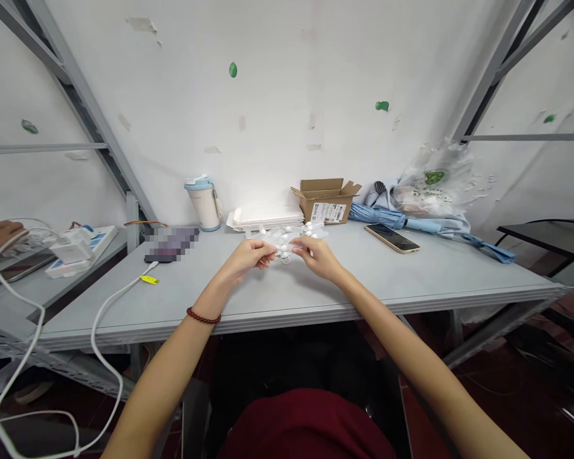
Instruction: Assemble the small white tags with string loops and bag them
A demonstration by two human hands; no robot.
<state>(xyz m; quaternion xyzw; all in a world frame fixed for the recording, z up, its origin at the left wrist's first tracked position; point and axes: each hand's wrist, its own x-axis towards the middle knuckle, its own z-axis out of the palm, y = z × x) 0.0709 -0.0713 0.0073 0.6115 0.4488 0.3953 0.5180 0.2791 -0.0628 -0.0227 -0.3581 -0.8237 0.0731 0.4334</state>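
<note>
Over the middle of the table, my left hand (252, 257) and my right hand (319, 256) face each other, each in a pinch. Between their fingertips is a small white and clear plastic piece (282, 250) with thin loops hanging below it; its exact kind is too small to make out. Both hands grip this piece from opposite sides. Just behind them lies a loose bunch of similar white and clear pieces (319, 234), partly hidden by my fingers. A dark red bead bracelet (203, 316) circles my left wrist.
Along the wall stand a tumbler (203, 205), a stack of white flat packs (266, 217) and an open cardboard box (326, 203). To the right are a phone (392, 238), a blue umbrella (380, 215) and a plastic bag (433, 185). A white cable (106, 299) runs left; another person's hand (2, 237) shows there.
</note>
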